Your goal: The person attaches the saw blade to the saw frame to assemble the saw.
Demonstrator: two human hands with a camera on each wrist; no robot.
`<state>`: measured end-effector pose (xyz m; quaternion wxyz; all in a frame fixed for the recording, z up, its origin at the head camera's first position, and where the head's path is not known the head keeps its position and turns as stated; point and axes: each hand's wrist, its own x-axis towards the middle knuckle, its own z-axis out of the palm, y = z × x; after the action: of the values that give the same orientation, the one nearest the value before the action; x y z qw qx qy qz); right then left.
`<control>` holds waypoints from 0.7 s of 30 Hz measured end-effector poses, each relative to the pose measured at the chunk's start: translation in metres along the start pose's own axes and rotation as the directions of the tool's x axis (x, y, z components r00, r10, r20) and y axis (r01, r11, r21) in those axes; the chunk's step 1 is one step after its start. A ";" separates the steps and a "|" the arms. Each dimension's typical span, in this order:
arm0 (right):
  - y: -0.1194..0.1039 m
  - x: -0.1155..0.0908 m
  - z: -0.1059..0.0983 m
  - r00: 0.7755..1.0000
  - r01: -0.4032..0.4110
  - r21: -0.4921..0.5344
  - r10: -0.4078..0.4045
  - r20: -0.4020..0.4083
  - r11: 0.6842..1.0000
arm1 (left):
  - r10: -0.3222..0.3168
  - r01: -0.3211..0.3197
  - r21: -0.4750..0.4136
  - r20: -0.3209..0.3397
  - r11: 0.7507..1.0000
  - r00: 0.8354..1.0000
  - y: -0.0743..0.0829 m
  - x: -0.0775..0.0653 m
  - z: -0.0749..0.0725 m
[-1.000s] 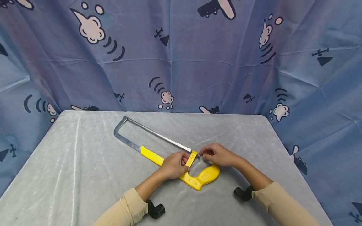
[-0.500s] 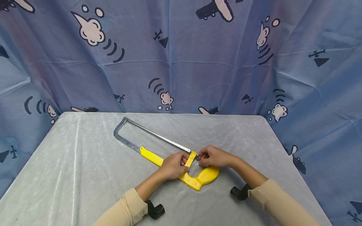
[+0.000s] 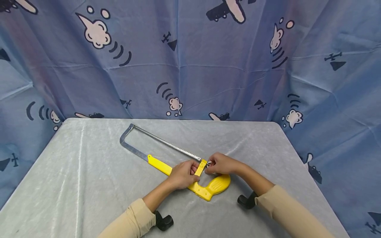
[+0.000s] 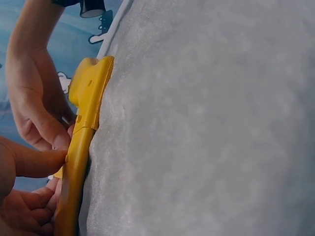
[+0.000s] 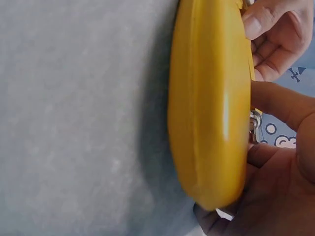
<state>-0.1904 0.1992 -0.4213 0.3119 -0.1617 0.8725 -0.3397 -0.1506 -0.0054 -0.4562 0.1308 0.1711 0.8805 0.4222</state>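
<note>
A hacksaw [image 3: 160,164] with a yellow handle and a grey metal front bow lies across the grey cloth, its toothed blade [image 3: 169,144] on the far side. My left hand [image 3: 183,174] grips the yellow frame near the post at the blade's handle end, thumb on the near side; in the left wrist view its thumb presses the yellow frame [image 4: 74,182]. At the post's outer side, the fingers of my right hand [image 3: 222,164] pinch a small metal wing nut [image 3: 209,163]. The right wrist view shows the yellow handle [image 5: 211,108] in front, partly hiding the wing nut [image 5: 254,123].
The table [image 3: 98,185] is covered with pale grey plush cloth. Behind it hangs a blue patterned curtain [image 3: 202,79]. A black wrist-worn device sits under the left wrist [image 3: 164,222] and another under the right wrist [image 3: 247,201].
My right hand has shifted slightly left, its fingers curling further around the wing nut, and the right forearm has swung left. My left hand and the hacksaw stay in place.
</note>
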 end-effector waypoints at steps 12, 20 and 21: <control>-0.008 0.008 0.009 0.992 -0.104 -0.134 0.093 -0.086 0.986 | 0.020 -0.020 0.011 -0.006 1.000 1.000 -0.002 0.000 0.001; -0.008 0.010 0.009 0.989 -0.113 -0.186 0.093 -0.114 0.976 | 0.019 -0.019 0.014 0.003 1.000 1.000 -0.001 -0.001 -0.001; -0.008 0.010 0.009 0.989 -0.110 -0.187 0.090 -0.114 0.976 | 0.016 -0.016 0.016 0.004 1.000 1.000 -0.001 -0.001 -0.001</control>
<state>-0.1911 0.1839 -0.4253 0.2653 -0.1291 0.9234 -0.2455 -0.1503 -0.0068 -0.4562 0.1280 0.1799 0.8822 0.4160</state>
